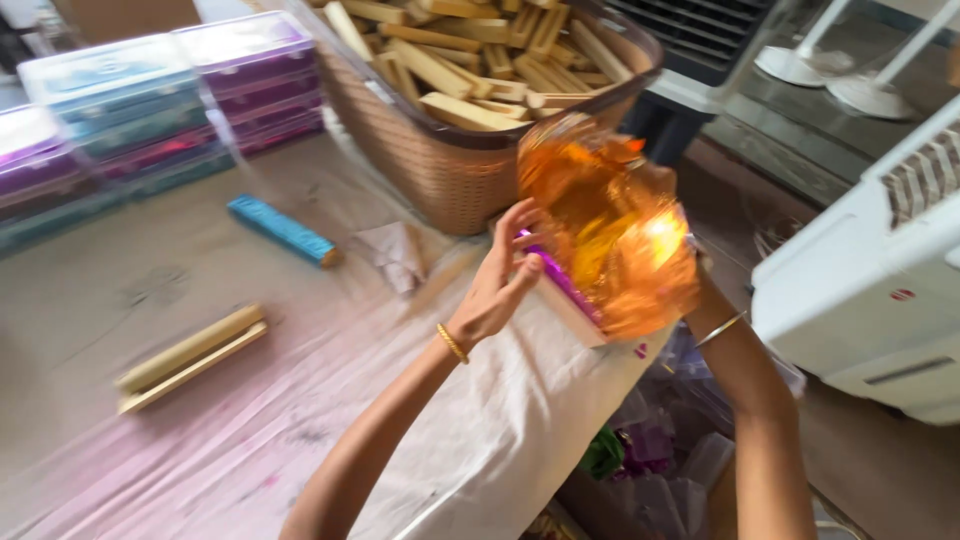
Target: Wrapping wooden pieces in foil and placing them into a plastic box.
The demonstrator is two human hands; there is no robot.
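My left hand (503, 278) grips the near end of a slim rectangular box (563, 290) with a purple face, held above the edge of a cloth-covered table (300, 400). A crinkled sheet of orange transparent film (607, 222) billows over the box. My right hand is hidden behind the film; only its wrist and forearm (735, 365) with a thin bangle show. My left wrist wears a gold bangle. The box tilts down toward the right.
A woven basket (430, 150) full of pale wooden sticks stands behind my hands. Stacked plastic boxes (150, 100) line the back left. A blue wrapped box (282, 230) and a tan box (190, 355) lie on the table. A white appliance (870, 270) stands to the right.
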